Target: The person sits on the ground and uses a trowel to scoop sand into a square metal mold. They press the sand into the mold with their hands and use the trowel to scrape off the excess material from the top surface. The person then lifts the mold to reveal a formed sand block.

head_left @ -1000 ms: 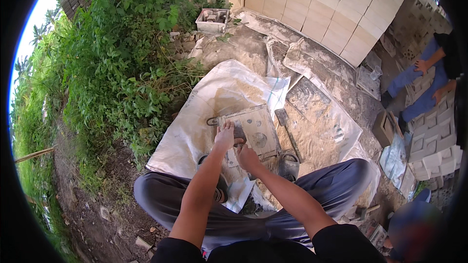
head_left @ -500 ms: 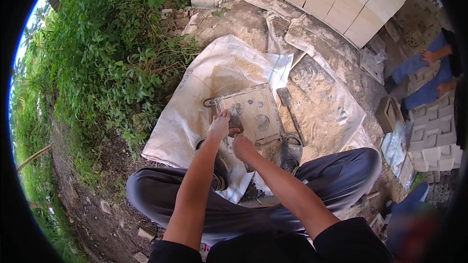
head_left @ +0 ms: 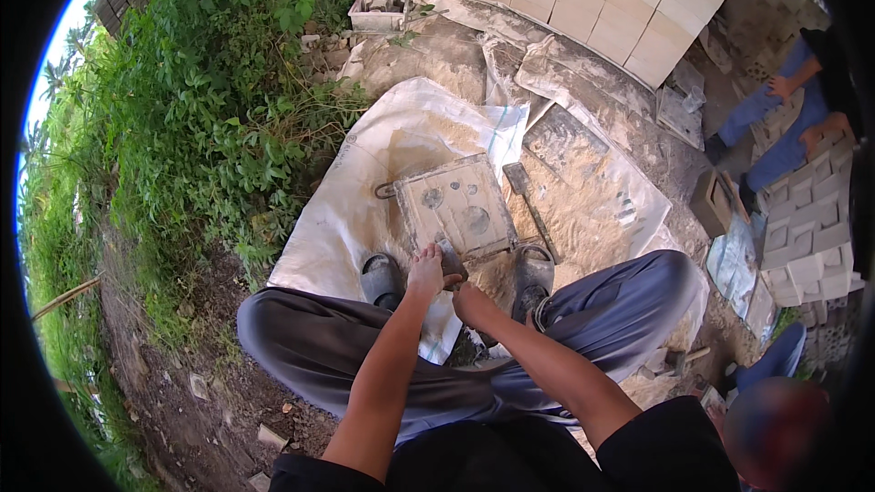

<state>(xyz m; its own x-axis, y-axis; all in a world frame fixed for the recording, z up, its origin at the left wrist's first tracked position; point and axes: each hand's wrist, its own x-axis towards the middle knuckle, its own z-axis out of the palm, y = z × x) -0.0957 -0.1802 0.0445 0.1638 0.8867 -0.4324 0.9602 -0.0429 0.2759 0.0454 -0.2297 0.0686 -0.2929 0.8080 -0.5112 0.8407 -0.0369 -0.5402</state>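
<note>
Between my knees, my right hand is closed round the handle end of a flat, dark trowel-like tool. My left hand lies on the tool's blade, fingers along one side and thumb near the lower edge. Just beyond the tool is a square, dusty mould-like frame with several round grey patches on its face and a metal loop at its left side. The tool is apart from the frame's middle, close to its near edge. Right of the frame lies a long-handled dark tool with a flat rectangular head.
A white woven sheet strewn with sandy powder lies under everything. My sandalled feet flank the frame. Green bushes grow at left; a pale block wall stands behind. At right are stacked blocks and two other people, partly visible.
Both my hands have drawn the trowel-like tool toward me, from over the frame's face to its near edge. My head view has shifted slightly.
</note>
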